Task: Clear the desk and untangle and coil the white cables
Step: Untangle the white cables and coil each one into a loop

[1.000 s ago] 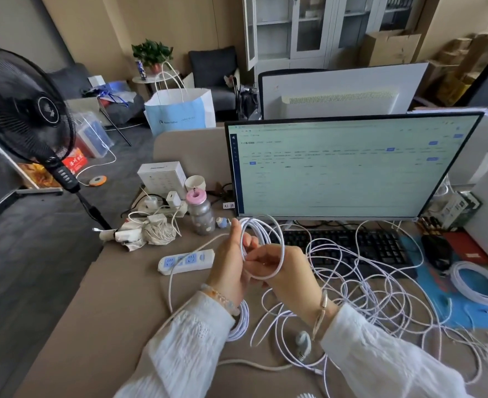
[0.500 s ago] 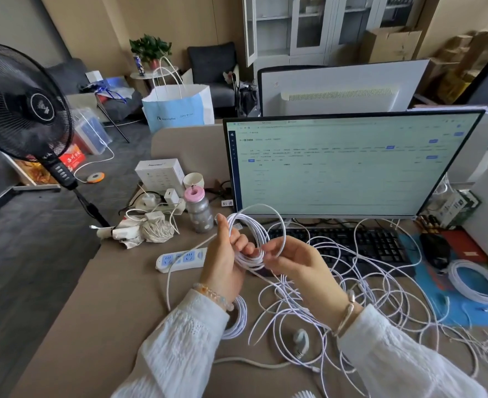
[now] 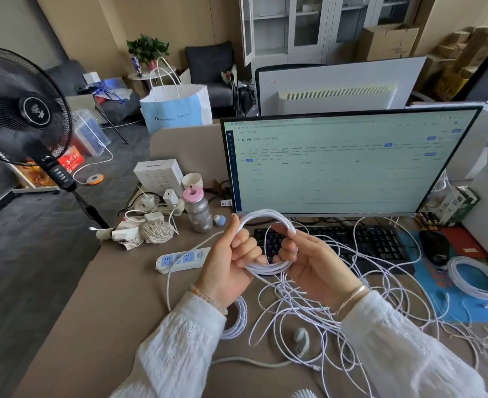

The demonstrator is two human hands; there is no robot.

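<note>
A coil of white cable (image 3: pixel 265 222) was held at the centre of the frame, gripped by the curled fingers of the left hand (image 3: pixel 231 262) and the right hand (image 3: pixel 308 259). A tangle of loose cables (image 3: pixel 337 297) was spread over the surface (image 3: pixel 116 297) below and to the right, partly draped over the keyboard (image 3: pixel 374 242). A power strip (image 3: pixel 182 258) lay left of centre, a finished coil (image 3: pixel 478 278) at the right edge.

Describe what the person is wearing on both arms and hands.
Both arms are covered by loose white sleeves of thin fabric with small eyelet embroidery, reaching to the wrists. The left hand has a bracelet of pale, peach-toned beads at the wrist. The right hand has thin gold-coloured bangles at the wrist. No gloves, rings or watch can be seen.
</note>
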